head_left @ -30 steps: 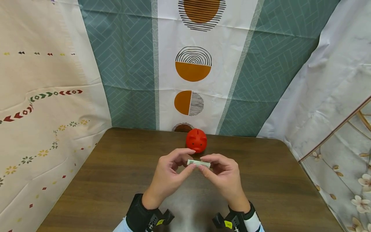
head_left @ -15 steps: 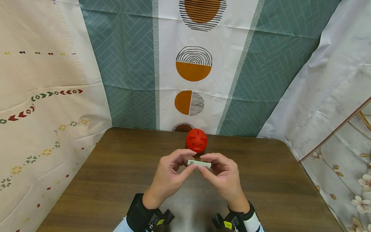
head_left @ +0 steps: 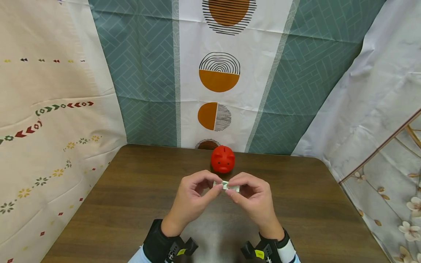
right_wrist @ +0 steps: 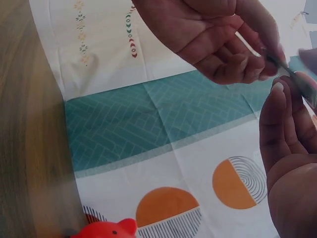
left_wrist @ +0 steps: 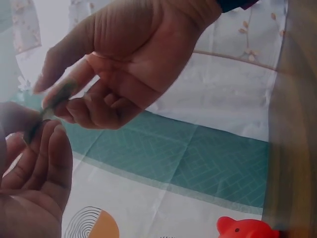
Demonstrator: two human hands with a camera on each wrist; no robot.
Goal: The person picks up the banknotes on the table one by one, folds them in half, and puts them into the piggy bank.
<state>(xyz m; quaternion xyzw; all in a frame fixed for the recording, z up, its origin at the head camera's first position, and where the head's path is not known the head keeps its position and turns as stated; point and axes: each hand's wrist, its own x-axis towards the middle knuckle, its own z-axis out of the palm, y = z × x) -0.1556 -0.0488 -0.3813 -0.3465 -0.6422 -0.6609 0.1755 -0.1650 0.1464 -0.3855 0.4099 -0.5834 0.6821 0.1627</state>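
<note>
A small folded banknote (head_left: pixel 225 185), pale green with darker print, is held up over the table between both hands. My left hand (head_left: pixel 192 195) pinches its left part between thumb and index finger. On the other end, the thumb and index finger of my right hand (head_left: pixel 258 197) grip it, the two thumbs close together. Seen from the left wrist, the banknote (left_wrist: pixel 60 96) is a narrow dark-green strip running between the fingers. The right wrist view shows the banknote (right_wrist: pixel 306 88) nearly edge-on. Just beyond the hands sits a red piggy bank (head_left: pixel 223 159), facing me.
The brown wooden table (head_left: pixel 131 190) reaches back to a teal and white patterned cloth (head_left: pixel 148 73). A cream cloth (head_left: pixel 49 146) hangs at the left and a white flowered one (head_left: pixel 371 146) at the right. Black wrist cameras sit on both wrists.
Both index fingers have come down onto the banknote, covering more of it; earlier its strip showed whole above the thumbs. The wrists and the piggy bank stay in place.
</note>
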